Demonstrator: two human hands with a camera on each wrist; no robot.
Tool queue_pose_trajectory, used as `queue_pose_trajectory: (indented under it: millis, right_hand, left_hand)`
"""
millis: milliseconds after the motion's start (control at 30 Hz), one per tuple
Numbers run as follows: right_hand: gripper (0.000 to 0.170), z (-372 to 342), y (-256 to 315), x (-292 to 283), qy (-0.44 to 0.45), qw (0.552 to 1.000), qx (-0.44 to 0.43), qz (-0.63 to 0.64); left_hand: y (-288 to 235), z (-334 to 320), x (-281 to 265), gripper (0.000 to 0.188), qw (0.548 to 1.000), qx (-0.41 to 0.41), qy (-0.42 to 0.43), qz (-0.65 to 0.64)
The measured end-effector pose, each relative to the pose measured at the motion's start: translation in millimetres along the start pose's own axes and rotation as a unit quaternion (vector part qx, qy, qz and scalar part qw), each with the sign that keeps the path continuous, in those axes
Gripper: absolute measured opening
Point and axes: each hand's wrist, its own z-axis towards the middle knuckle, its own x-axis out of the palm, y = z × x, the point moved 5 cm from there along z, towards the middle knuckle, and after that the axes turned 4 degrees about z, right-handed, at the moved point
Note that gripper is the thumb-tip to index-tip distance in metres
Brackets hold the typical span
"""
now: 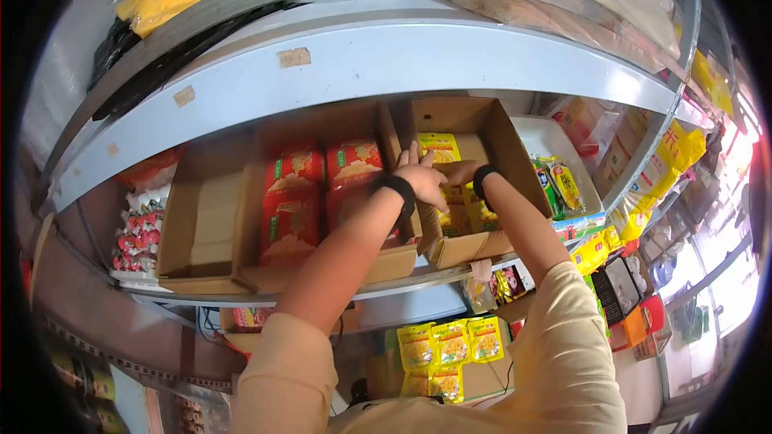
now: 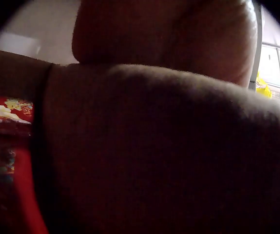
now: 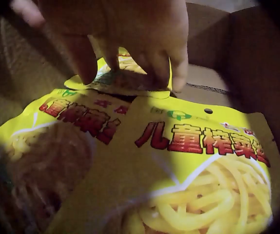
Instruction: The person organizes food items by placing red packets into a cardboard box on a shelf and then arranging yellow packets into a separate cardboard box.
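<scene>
In the head view, my left hand (image 1: pixel 420 177) has its fingers spread over the left part of an open cardboard box (image 1: pixel 452 254), beside its wall. My right hand (image 1: pixel 461 172) reaches down into the same box. The right wrist view shows that hand's fingers pointing down, fingertips on a yellow food packet (image 3: pixel 130 68) at the far side. Two more yellow packets with red lettering (image 3: pixel 213 161) lie flat, overlapping, in front of it. My palm and wrist fill most of the left wrist view and hide the left fingers.
Left of the box, a carton (image 1: pixel 249 265) holds several red packets (image 1: pixel 296 217). A white tray (image 1: pixel 527 128) with small packets is on the right. A blue shelf beam (image 1: pixel 386 52) runs above. More yellow packets (image 1: pixel 452 341) lie below the shelf.
</scene>
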Motion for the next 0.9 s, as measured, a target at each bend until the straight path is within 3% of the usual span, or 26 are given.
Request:
queue_pose_trajectory:
  millis: [67, 133, 200, 233, 267, 333, 367, 533, 667, 700, 733, 767, 867, 900]
  right_hand:
    - [0.062, -53.7, 64.6, -28.9, -0.039, 0.993, -0.114, -0.014]
    - [0.057, -126.4, 131.2, -66.3, -0.034, 0.999, -0.034, -0.016]
    - [0.053, -187.1, 191.1, -98.7, -0.058, 0.998, 0.018, -0.021]
    - [0.05, -202.9, 206.2, -105.4, -0.063, 0.997, 0.028, -0.031]
    - [0.047, -222.7, 225.1, -112.2, -0.068, 0.996, 0.037, -0.042]
    - [0.042, -244.0, 234.8, -114.4, -0.138, 0.988, -0.014, -0.073]
    - [0.04, -258.3, 240.1, -114.7, -0.176, 0.98, -0.037, -0.089]
    - [0.041, -361.1, 302.1, -74.9, -0.241, 0.959, -0.033, -0.147]
    - [0.041, -417.6, 336.8, -26.9, -0.128, 0.984, -0.004, -0.123]
    - [0.041, -425.1, 341.8, -14.1, -0.076, 0.992, -0.013, -0.103]
    - [0.042, -430.1, 342.4, 3.0, -0.02, 0.997, -0.02, -0.077]
    - [0.044, -434.6, 343.3, 20.9, -0.015, 0.992, -0.097, -0.085]
    - [0.045, -425.6, 333.0, 83.7, 0.116, 0.989, -0.054, 0.071]
    - [0.045, -423.1, 328.9, 104.5, 0.168, 0.976, -0.003, 0.138]
  left_hand:
    - [0.2, -1.4, -8.5, 0.078, 1.0, -0.001, -0.012, -0.028]
    - [0.9, -13.2, -16.8, 0.073, 0.995, -0.001, -0.038, -0.088]
    - [13.7, 10.0, -20.4, 0.059, 0.94, 0.155, -0.041, -0.3]
    - [11.9, -4.5, -36.0, 0.05, 0.923, 0.166, -0.083, -0.338]
    - [10.2, -19.4, -45.5, 0.048, 0.914, 0.128, -0.059, -0.38]
    - [1.2, -49.9, -59.9, 0.052, 0.896, 0.139, -0.069, -0.417]
    - [-7.5, -79.4, -68.2, 0.056, 0.891, 0.104, -0.097, -0.43]
    - [-42.3, -152.1, -72.0, 0.063, 0.892, 0.207, -0.06, -0.398]
    - [-67.1, -194.6, -39.7, 0.065, 0.895, 0.273, -0.021, -0.352]
    - [-71.6, -208.4, -32.9, 0.063, 0.878, 0.293, 0.004, -0.378]
    - [-75.0, -216.7, -25.7, 0.061, 0.917, 0.247, 0.033, -0.312]
    - [-80.7, -218.3, -11.7, 0.059, 0.899, 0.273, 0.047, -0.34]
    - [-98.1, -219.7, 41.1, 0.057, 0.83, 0.32, 0.14, -0.435]
    - [-102.1, -218.7, 59.4, 0.056, 0.803, 0.328, 0.176, -0.466]
